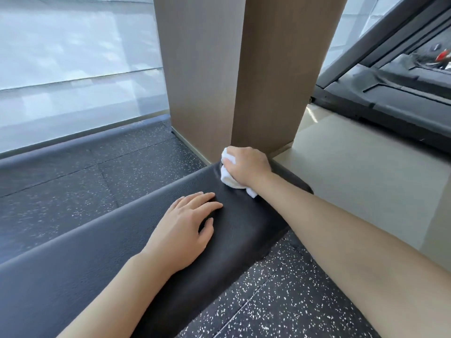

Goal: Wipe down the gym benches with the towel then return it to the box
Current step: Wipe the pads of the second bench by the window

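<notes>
A black padded gym bench [92, 264] runs from the lower left up to the middle of the head view. My right hand [246, 167] grips a bunched white towel [228, 175] and presses it on the far end of the pad, close to the base of a column. My left hand [185, 230] lies flat on the bench top nearer to me, fingers straight and spread. The box is not in view.
A brown column [234, 69] rises just behind the bench's far end. Dark speckled rubber flooring [256, 301] lies on both sides of the bench. A beige floor strip [353, 167] and a treadmill [402, 93] are at the right. Shaded windows [73, 57] fill the left.
</notes>
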### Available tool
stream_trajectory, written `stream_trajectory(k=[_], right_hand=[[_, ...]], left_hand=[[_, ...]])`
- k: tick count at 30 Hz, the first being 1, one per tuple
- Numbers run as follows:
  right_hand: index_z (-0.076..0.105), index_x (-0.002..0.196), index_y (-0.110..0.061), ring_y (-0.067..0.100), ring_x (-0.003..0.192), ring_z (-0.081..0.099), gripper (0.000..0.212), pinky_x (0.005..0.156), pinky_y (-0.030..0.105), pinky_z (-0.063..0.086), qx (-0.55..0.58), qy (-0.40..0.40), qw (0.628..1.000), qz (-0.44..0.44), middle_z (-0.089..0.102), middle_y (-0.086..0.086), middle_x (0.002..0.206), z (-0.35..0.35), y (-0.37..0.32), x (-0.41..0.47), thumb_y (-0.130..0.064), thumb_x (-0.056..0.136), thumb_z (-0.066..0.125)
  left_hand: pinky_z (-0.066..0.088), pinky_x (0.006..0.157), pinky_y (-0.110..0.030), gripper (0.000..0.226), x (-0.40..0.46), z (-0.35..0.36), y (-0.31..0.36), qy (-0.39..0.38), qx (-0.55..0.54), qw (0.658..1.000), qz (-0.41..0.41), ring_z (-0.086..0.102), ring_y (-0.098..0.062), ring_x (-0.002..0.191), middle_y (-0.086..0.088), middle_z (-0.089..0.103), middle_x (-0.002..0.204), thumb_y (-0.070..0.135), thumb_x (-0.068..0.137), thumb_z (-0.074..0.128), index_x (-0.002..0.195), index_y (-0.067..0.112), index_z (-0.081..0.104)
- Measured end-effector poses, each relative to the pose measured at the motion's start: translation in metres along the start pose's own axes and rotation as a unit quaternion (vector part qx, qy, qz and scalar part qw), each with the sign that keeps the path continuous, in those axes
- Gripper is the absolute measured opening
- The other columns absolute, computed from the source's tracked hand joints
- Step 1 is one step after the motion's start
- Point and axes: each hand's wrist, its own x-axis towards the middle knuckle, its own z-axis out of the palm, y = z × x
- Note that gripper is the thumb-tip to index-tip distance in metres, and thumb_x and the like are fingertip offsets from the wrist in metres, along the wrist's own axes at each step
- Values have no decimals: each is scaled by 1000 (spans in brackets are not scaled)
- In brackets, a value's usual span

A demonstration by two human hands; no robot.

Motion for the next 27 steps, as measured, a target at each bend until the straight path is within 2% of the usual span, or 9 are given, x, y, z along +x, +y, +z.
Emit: stream_trajectory(k=[5,7,9,12,14,17,19,23,27], right_hand=[[59,99,-32,29,86,64,21,66,35,32,31,-17,991,-127,69,-4,89,10,-70,-61,-47,95,45],[55,96,-31,21,78,64,26,62,32,32,35,-33,981,-188,63,-9,80,7,-69,-101,-54,94,44],[53,91,-35,12,70,59,30,60,30,33,18,-45,978,-204,55,-14,74,-4,-41,-124,-62,94,40],[52,84,-43,7,74,58,26,67,35,44,14,-62,994,-83,60,-20,78,-26,17,-101,-63,95,40],[57,87,-39,21,85,63,27,75,41,50,6,-50,999,22,65,-13,84,-33,35,-59,-58,95,39],[58,84,-27,33,91,62,28,76,41,48,-26,-32,997,63,67,-1,89,-15,10,1,-45,93,38],[57,81,-23,33,91,62,24,71,38,43,-39,-47,998,32,66,1,90,4,-35,30,-40,88,42],[49,73,-30,29,91,59,22,71,36,36,-54,-127,980,-144,67,2,100,41,-160,23,-47,87,45],[51,75,-32,23,78,48,25,69,36,33,17,-87,975,-206,62,-2,83,55,-206,-7,-49,92,45]], left_hand=[[30,123,-36,45,-73,-39,-34,11,15,999,-45,42,-10,146,19,50,153,41,98,41,138,38,61],[34,122,-40,47,-96,-52,-45,20,16,998,-61,43,-9,145,19,50,152,43,97,39,138,37,62],[35,121,-42,47,-112,-58,-51,31,13,997,-75,43,-9,144,19,50,152,43,97,40,137,36,63],[35,121,-41,44,-115,-58,-52,50,5,995,-84,45,-9,143,19,53,149,40,95,43,133,36,66],[34,120,-39,41,-113,-56,-52,62,6,994,-89,47,-9,141,19,56,146,36,93,49,130,37,67],[34,119,-38,39,-113,-54,-54,67,5,994,-91,47,-7,140,20,56,145,33,92,53,128,38,68],[33,120,-37,39,-114,-54,-54,69,2,994,-90,47,-7,140,20,57,144,33,92,54,128,38,68],[34,120,-38,37,-115,-54,-55,69,-3,994,-89,47,-9,140,17,58,145,28,93,59,128,35,70],[39,116,-40,36,-116,-55,-54,73,-15,994,-79,52,-13,136,11,62,142,19,91,65,125,28,73]])
